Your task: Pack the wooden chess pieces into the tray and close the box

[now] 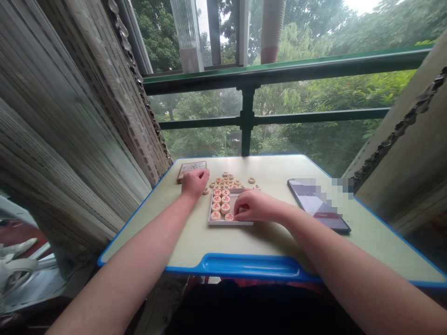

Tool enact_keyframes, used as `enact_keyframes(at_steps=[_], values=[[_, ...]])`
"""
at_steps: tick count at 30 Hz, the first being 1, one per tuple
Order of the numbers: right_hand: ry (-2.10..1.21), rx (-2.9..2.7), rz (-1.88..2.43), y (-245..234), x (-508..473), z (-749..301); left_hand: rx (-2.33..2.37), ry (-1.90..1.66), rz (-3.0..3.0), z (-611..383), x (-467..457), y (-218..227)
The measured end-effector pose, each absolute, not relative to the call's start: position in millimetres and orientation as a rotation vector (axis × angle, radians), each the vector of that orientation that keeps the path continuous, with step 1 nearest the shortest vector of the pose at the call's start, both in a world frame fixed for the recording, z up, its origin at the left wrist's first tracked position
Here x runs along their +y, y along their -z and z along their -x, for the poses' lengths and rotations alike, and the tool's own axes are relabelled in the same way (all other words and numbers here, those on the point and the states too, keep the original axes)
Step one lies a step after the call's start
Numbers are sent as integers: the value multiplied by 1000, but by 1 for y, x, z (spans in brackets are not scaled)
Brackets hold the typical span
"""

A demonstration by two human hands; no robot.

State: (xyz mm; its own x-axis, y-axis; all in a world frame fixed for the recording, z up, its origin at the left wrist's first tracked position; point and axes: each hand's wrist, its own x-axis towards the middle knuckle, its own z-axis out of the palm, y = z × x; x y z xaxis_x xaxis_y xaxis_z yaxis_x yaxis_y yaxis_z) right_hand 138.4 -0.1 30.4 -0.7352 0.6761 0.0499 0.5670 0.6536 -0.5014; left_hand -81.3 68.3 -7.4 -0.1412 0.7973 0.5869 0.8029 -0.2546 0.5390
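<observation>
Nearby, tablet point(312, 204), flat box point(193, 166) behind curled left hand point(195, 181), right hand point(260, 204) partly hiding tray point(226, 224), grip unclear

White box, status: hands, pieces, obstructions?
Left hand curled by brown box, contents hidden. Right hand at front piece inside white box, covering part. Eight pieces visible there, loose pieces behind.

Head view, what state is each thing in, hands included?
White tray: open, partly filled
Tray pieces: red characters up
Loose pieces: clustered, some apart
Small box: flat, partly hidden
Tablet: flat, screen state unclear
Left hand: curled, near small box
Right hand: curled, over tray
Curtains: drawn aside
</observation>
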Motion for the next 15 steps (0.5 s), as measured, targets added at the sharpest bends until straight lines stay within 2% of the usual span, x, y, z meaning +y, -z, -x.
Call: enact_keyframes(at_steps=[15], values=[[-498, -2645, 1013, -26, -1, -130, -1791, 1343, 2254, 79, 71, 7]])
